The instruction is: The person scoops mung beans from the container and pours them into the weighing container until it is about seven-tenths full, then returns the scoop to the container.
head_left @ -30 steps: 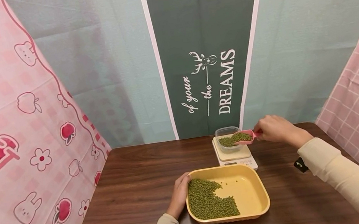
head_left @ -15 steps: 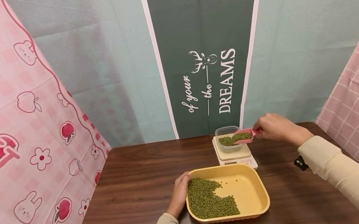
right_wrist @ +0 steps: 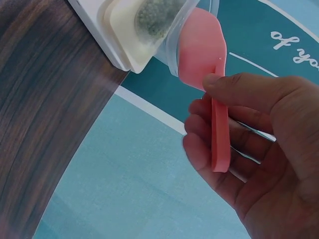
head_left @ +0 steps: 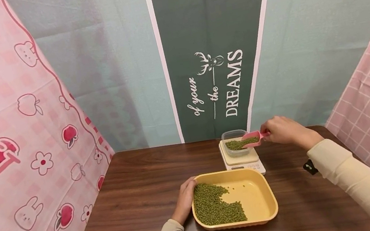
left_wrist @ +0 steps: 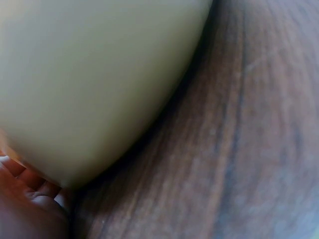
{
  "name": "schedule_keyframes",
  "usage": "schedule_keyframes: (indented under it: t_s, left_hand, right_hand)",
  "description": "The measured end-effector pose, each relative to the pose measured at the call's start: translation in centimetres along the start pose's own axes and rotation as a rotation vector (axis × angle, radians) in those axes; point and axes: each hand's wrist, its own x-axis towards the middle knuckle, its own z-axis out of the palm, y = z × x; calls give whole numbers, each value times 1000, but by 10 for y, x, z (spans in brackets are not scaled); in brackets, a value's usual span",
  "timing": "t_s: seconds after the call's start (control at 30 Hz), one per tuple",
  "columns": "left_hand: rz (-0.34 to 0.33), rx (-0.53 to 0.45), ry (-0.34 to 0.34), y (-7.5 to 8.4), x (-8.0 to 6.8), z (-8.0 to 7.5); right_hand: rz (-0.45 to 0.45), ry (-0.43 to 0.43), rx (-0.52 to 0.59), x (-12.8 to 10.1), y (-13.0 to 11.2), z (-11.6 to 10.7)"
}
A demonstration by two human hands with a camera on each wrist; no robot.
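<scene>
The yellow tray (left_wrist: 94, 74) fills the left-wrist view as a blur, its rim cut off; only fingertips (left_wrist: 35, 191) of the left hand (head_left: 185, 200) show there. The scale's (head_left: 246, 166) display is too small to read

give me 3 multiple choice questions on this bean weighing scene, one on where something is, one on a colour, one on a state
1. Where does the clear container stand?
A. on the white scale
B. inside the yellow tray
C. on the bare table

2. What colour is the scoop in the right hand?
A. blue
B. pink
C. black

3. How are the green beans spread in the tray?
A. they cover the whole bottom evenly
B. they are heaped to the left and near side, the rest mostly bare
C. the tray holds none

Answers:
1 A, the head view shows the container on top of the scale.
2 B, both the head view and the right wrist view show a pink scoop, pinched by its handle.
3 B, the right part of the tray shows bare yellow; the left hand rests at its left rim.
</scene>
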Motion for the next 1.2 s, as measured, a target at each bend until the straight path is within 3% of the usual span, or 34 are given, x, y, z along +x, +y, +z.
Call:
schedule_keyframes:
  t_s: [1.2]
  left_hand:
    - [-4,-7,-10,0,1,0]
  right_hand:
    - [24,29,11,1,1,1]
